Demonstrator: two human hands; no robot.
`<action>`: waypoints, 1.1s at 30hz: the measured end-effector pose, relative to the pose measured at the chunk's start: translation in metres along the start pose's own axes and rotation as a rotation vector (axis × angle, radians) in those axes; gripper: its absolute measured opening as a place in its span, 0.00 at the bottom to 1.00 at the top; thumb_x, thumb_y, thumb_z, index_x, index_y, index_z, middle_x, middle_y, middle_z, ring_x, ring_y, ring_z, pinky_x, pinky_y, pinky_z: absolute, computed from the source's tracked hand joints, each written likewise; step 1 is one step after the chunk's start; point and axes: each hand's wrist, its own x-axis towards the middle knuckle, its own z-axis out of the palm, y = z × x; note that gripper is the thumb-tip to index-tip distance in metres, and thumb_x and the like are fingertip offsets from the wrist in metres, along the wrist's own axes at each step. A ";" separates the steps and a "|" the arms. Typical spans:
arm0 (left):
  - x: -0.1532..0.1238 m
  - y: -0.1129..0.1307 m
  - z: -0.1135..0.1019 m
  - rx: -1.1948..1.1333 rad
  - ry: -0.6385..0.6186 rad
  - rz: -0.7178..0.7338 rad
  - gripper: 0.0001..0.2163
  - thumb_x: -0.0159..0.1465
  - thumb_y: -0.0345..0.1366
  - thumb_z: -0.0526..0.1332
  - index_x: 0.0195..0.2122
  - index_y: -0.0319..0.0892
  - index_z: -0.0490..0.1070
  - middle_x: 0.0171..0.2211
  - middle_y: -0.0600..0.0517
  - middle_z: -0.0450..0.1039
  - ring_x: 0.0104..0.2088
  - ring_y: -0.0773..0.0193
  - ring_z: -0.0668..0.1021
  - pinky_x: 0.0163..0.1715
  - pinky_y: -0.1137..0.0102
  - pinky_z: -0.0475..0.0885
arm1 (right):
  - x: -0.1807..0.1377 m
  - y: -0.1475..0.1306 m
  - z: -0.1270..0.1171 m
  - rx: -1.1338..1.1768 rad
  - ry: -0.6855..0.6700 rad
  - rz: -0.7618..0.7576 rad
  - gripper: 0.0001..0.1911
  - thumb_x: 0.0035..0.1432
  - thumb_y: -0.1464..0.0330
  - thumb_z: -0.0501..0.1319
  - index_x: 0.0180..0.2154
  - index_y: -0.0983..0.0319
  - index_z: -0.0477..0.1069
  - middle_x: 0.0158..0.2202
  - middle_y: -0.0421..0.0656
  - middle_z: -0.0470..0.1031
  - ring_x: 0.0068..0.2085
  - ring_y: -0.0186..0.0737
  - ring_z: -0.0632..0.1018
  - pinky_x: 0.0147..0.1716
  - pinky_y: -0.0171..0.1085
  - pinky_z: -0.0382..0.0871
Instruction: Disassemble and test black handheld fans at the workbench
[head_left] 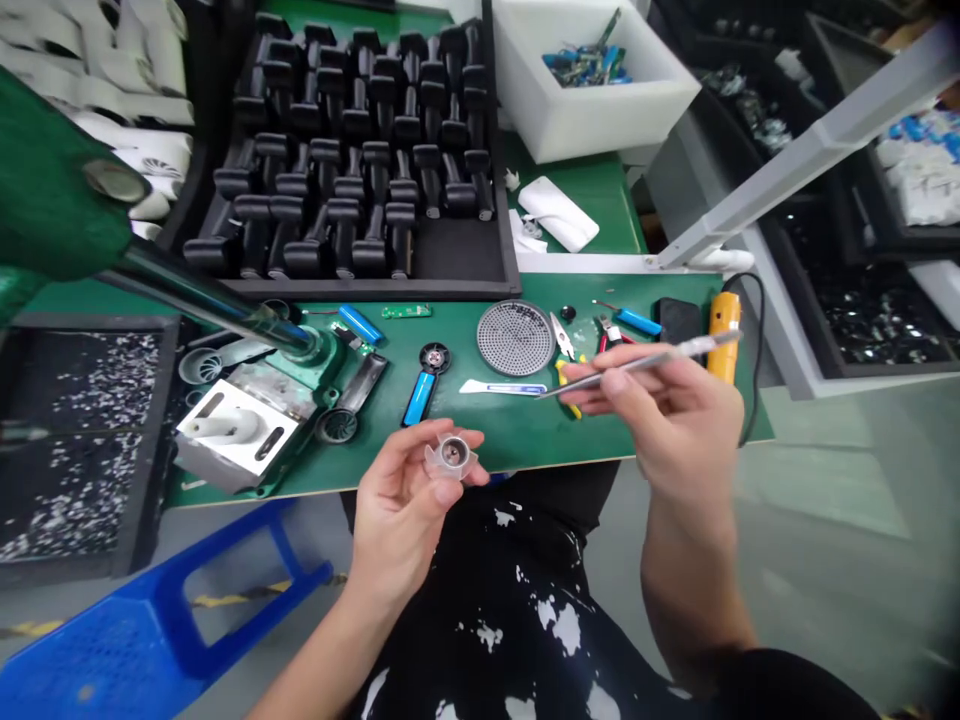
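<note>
Just over the near edge of the green bench [540, 435], holding a small translucent fan wheel [452, 457] in the left hand [401, 510], pinched between thumb and fingertips with its round hub turned upward. Up and to the right of that, gripping a slim metal tool [660, 357] in the right hand [679, 415] much like a pen, with its tip toward the left hand but apart from the wheel. Cannot tell whether tweezers or a pick.

Judging by both grips, probably at a detail step on the hub, with tool raised and not yet in contact. Seemingly calls next for a firm but light hold on the left, then for bringing the tip down and leftward into line with the hub, without bending the thin vanes.

Just beyond the left hand, lying on the bench: an opened fan body [433, 360] with a blue cell [418, 397] in its handle. Between the hands, slightly farther off: a white-and-blue knife-like tool [504, 388], and behind it a round perforated dish [506, 340]. Just past the right hand's fingers, partly covered: yellow-handled pliers [561, 338].
</note>
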 end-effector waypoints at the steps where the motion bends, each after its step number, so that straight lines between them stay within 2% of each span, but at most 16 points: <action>1: 0.000 0.000 0.001 0.008 -0.004 0.010 0.16 0.64 0.35 0.74 0.53 0.50 0.80 0.46 0.49 0.85 0.36 0.67 0.85 0.43 0.72 0.82 | -0.013 -0.008 0.008 0.044 -0.015 -0.049 0.06 0.68 0.68 0.66 0.44 0.57 0.82 0.39 0.43 0.87 0.36 0.44 0.88 0.33 0.39 0.87; 5: 0.000 0.001 0.004 -0.010 -0.016 0.017 0.16 0.65 0.35 0.73 0.54 0.49 0.80 0.48 0.50 0.85 0.36 0.68 0.86 0.44 0.73 0.83 | -0.046 -0.022 0.024 0.140 -0.124 -0.216 0.12 0.67 0.69 0.68 0.51 0.53 0.83 0.47 0.42 0.86 0.44 0.48 0.88 0.39 0.45 0.88; 9: -0.001 0.002 0.007 -0.024 -0.018 0.025 0.16 0.65 0.35 0.74 0.53 0.49 0.80 0.48 0.51 0.85 0.35 0.69 0.86 0.44 0.74 0.83 | -0.057 -0.013 0.028 0.148 -0.096 -0.251 0.16 0.66 0.72 0.68 0.54 0.54 0.82 0.46 0.41 0.87 0.41 0.44 0.88 0.37 0.40 0.87; 14: -0.001 0.002 0.007 -0.035 -0.039 0.024 0.16 0.65 0.35 0.74 0.54 0.48 0.80 0.48 0.51 0.85 0.35 0.69 0.86 0.42 0.74 0.83 | -0.060 -0.002 0.034 0.213 -0.049 -0.235 0.16 0.67 0.73 0.67 0.53 0.53 0.81 0.46 0.41 0.87 0.44 0.44 0.88 0.35 0.38 0.87; 21: -0.004 0.003 0.006 -0.020 -0.026 0.028 0.16 0.64 0.35 0.74 0.53 0.49 0.80 0.47 0.51 0.85 0.33 0.69 0.85 0.39 0.73 0.83 | -0.063 0.005 0.035 0.297 -0.061 -0.128 0.13 0.69 0.74 0.66 0.51 0.54 0.82 0.46 0.39 0.87 0.46 0.41 0.88 0.39 0.34 0.87; 33: -0.005 0.000 0.005 0.011 -0.019 0.020 0.16 0.64 0.35 0.75 0.53 0.50 0.80 0.47 0.50 0.85 0.31 0.70 0.84 0.37 0.73 0.82 | -0.064 0.007 0.037 0.396 -0.077 -0.082 0.13 0.70 0.76 0.64 0.51 0.57 0.81 0.46 0.40 0.87 0.47 0.40 0.88 0.40 0.31 0.87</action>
